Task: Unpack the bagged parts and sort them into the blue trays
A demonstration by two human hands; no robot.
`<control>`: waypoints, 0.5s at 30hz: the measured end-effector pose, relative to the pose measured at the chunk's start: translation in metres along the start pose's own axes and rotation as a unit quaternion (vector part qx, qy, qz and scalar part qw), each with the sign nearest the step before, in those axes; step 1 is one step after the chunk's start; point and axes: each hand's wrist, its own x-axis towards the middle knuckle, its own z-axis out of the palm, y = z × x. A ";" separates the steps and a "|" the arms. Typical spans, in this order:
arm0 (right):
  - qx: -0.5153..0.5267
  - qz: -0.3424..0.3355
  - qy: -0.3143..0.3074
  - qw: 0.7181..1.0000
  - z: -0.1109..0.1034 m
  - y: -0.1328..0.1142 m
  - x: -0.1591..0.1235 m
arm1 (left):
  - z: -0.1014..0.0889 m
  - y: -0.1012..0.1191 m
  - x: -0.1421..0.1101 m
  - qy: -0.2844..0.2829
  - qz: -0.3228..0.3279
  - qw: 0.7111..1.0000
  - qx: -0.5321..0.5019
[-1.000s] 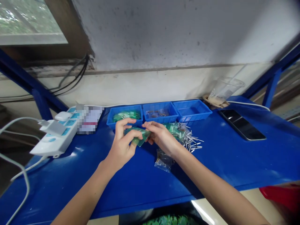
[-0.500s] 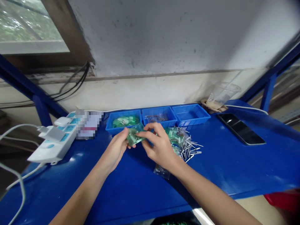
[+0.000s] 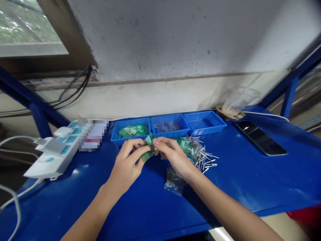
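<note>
Between my two hands is a small green plastic bag (image 3: pixel 147 154), partly covered by the fingers. My left hand (image 3: pixel 130 159) is closed on its left side, and my right hand (image 3: pixel 173 152) pinches its upper right edge. What lies inside the bag I cannot make out. Just beyond my right hand are more green bags (image 3: pixel 187 145) and a loose pile of silver rivets (image 3: pixel 204 159). A clear bag (image 3: pixel 174 182) with small brownish pieces rests on the blue table below that hand.
Along the wall stand three blue bins: a left bin (image 3: pixel 114 134) with green bags, a middle bin (image 3: pixel 170 133) with clear bags, and a right bin (image 3: pixel 205 122). A power strip (image 3: pixel 54 157) with cables lies left. A phone (image 3: pixel 260 138) and plastic cup (image 3: pixel 239 98) are right.
The green bag was turned flat in my left hand with my right fingers on it half a second ago; now both hands grip it and it looks folded or bunched.
</note>
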 end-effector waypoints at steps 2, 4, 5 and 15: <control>0.006 -0.005 0.026 1.000 0.002 0.004 0.002 | 0.000 0.000 0.001 -0.024 -0.011 0.999 -0.022; -0.003 -0.021 0.078 0.997 0.002 0.009 0.005 | 0.000 0.001 0.001 -0.054 -0.051 0.995 -0.073; -0.011 -0.032 0.105 0.994 0.001 0.011 0.007 | 0.000 0.001 0.001 -0.071 -0.084 0.988 -0.106; -0.343 -0.317 0.044 0.883 0.003 0.014 -0.005 | 0.005 -0.007 0.007 -0.069 -0.494 0.698 -0.514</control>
